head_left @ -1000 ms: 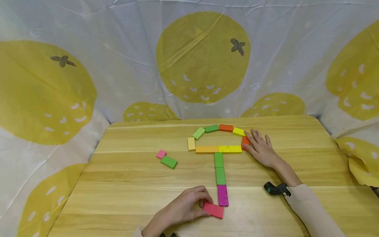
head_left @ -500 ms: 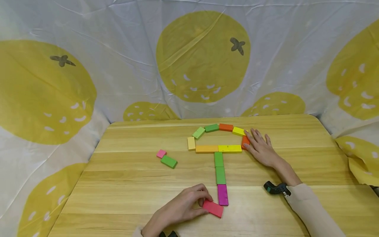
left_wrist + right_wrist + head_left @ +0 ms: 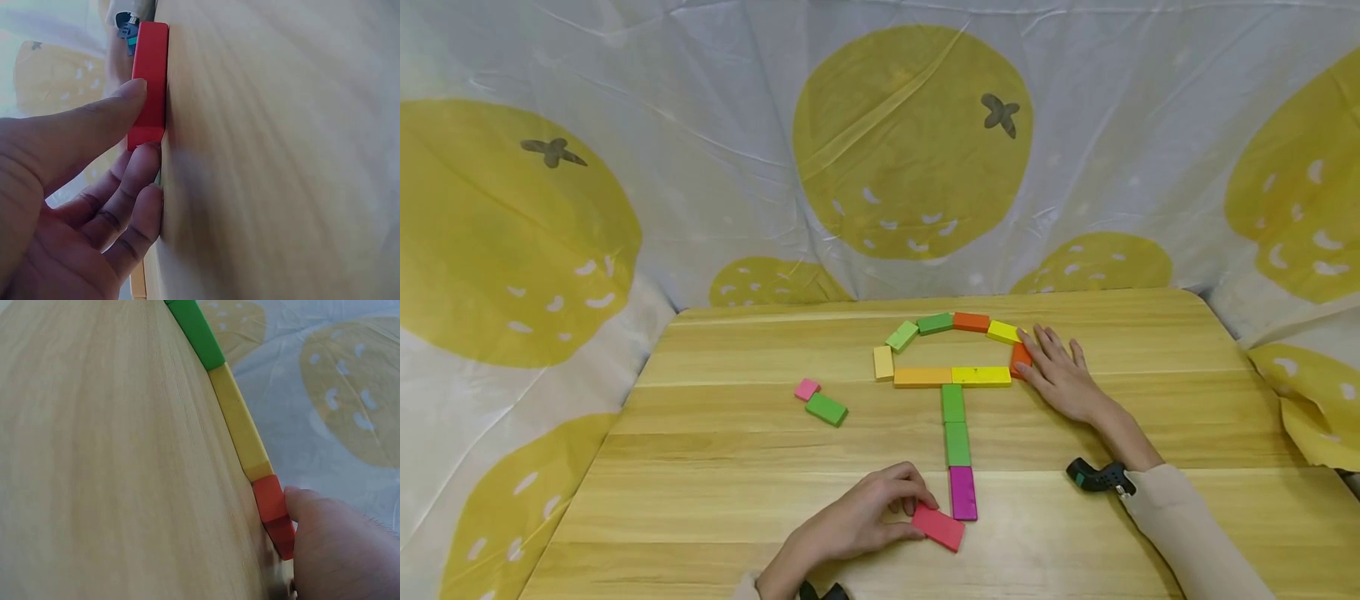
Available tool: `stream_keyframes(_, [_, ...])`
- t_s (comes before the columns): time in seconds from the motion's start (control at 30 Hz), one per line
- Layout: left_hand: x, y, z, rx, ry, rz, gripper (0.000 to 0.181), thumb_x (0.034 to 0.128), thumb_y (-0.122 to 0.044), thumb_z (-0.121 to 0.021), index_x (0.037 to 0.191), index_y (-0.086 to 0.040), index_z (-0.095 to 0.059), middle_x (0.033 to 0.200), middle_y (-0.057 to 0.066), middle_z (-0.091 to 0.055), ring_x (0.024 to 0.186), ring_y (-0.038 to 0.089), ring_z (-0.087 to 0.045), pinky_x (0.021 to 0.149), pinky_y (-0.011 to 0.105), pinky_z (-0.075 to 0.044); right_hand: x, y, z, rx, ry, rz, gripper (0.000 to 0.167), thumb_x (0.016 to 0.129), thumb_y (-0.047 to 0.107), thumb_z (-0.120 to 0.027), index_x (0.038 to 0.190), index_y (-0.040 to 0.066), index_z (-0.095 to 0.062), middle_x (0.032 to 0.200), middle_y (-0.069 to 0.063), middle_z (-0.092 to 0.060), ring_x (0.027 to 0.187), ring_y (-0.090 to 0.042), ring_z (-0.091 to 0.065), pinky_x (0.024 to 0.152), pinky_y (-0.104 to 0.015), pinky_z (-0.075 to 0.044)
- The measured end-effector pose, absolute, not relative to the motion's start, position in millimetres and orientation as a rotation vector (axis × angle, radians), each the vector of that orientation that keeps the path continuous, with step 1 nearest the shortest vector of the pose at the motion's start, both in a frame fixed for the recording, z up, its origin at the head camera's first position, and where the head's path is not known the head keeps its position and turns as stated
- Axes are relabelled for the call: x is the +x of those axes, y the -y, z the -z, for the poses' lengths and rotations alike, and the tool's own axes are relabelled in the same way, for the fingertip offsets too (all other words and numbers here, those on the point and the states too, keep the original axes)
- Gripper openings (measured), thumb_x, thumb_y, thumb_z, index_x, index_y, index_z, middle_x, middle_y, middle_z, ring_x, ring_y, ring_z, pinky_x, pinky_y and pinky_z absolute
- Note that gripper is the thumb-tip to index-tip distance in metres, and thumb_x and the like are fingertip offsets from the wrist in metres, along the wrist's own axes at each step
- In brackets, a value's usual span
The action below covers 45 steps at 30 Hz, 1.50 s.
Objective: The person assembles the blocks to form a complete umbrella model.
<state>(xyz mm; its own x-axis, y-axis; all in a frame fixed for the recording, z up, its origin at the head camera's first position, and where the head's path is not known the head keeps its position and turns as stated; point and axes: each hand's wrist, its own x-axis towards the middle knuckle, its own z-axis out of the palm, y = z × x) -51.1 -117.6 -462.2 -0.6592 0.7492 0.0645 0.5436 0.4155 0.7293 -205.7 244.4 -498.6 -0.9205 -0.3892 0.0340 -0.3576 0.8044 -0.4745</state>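
My left hand pinches a pinkish-red wooden block by its left end. That block lies slanted on the table, just below a magenta block. In the left wrist view the thumb presses the red block on one face, with fingertips at its near end. My right hand rests with extended fingers at an orange-red block, partly covering it. One fingertip reaches the yellow block above. In the right wrist view the thumb touches the orange-red block.
Several blocks form an arch with an orange block and a long yellow block across its base. Two green blocks run down to the magenta one. A small pink block and a green block lie apart at left.
The left hand and the red block have shifted very slightly up and left. The right hand and the other blocks have stayed put.
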Motion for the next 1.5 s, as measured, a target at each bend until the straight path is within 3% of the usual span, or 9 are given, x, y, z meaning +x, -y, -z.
stream_keyframes(0.37, [-50, 117, 463, 1.116, -2.390, -1.094, 0.024, 0.0916, -0.015, -0.080, 0.115, -0.013, -0.074, 0.110, -0.004, -0.064, 0.092, 0.001, -0.059, 0.085, 0.014, -0.054, -206, -245, 500, -0.611, -2.931, 0.727, 0.067, 0.113, 0.044, -0.035, 0.168, 0.013, -0.014, 0.172, -0.028, -0.006, 0.159, -0.050, -0.004, 0.122, -0.074, 0.006])
stream_keyframes(0.57, [-55, 125, 459, 1.040, -2.418, -1.107, 0.033, 0.0913, -0.019, -0.081, 0.123, -0.013, -0.071, 0.111, -0.003, -0.064, 0.093, 0.005, -0.059, 0.085, 0.017, -0.054, -206, -243, 500, -0.607, -2.936, 0.740, 0.067, 0.112, 0.044, -0.036, 0.167, 0.011, -0.014, 0.172, -0.028, -0.006, 0.159, -0.050, -0.004, 0.122, -0.074, 0.006])
stream_keyframes(0.87, [-82, 161, 440, 0.895, -2.662, -1.201, 0.035, 0.0937, -0.011, -0.076, 0.128, -0.007, -0.070, 0.123, 0.005, -0.064, 0.104, 0.025, -0.065, 0.091, 0.038, -0.059, -207, -243, 498, -0.595, -2.926, 0.701, 0.069, 0.112, 0.045, -0.034, 0.168, 0.012, -0.012, 0.172, -0.027, -0.003, 0.160, -0.048, -0.002, 0.122, -0.073, 0.007])
stream_keyframes(1.03, [-100, 183, 432, 0.799, -2.779, -1.213, 0.034, 0.0926, -0.006, -0.076, 0.126, -0.008, -0.070, 0.129, 0.003, -0.063, 0.119, 0.026, -0.062, 0.103, 0.049, -0.054, -208, -243, 500, -0.597, -2.924, 0.689, 0.069, 0.112, 0.046, -0.034, 0.168, 0.013, -0.010, 0.172, -0.026, -0.002, 0.160, -0.048, -0.001, 0.122, -0.073, 0.008])
stream_keyframes(1.2, [-122, 204, 439, 0.726, -2.859, -1.153, 0.036, 0.0915, 0.002, -0.074, 0.127, -0.003, -0.070, 0.135, 0.012, -0.063, 0.129, 0.035, -0.059, 0.107, 0.056, -0.051, -208, -243, 502, -0.599, -2.935, 0.710, 0.068, 0.112, 0.045, -0.035, 0.168, 0.012, -0.012, 0.172, -0.026, -0.004, 0.160, -0.048, -0.002, 0.122, -0.073, 0.007])
stream_keyframes(1.37, [-132, 218, 454, 0.666, -2.876, -1.134, 0.037, 0.0897, 0.011, -0.072, 0.125, 0.002, -0.069, 0.136, 0.021, -0.063, 0.127, 0.042, -0.061, 0.103, 0.057, -0.053, -206, -243, 501, -0.603, -2.928, 0.721, 0.068, 0.112, 0.045, -0.035, 0.168, 0.011, -0.012, 0.172, -0.028, -0.005, 0.159, -0.049, -0.003, 0.122, -0.073, 0.007])
stream_keyframes(1.5, [-135, 222, 458, 0.656, -2.840, -1.146, 0.035, 0.0906, 0.009, -0.071, 0.125, 0.001, -0.070, 0.134, 0.018, -0.065, 0.125, 0.039, -0.062, 0.104, 0.054, -0.053, -206, -243, 501, -0.597, -2.934, 0.713, 0.068, 0.112, 0.045, -0.034, 0.168, 0.011, -0.013, 0.172, -0.028, -0.005, 0.159, -0.049, -0.004, 0.122, -0.073, 0.007])
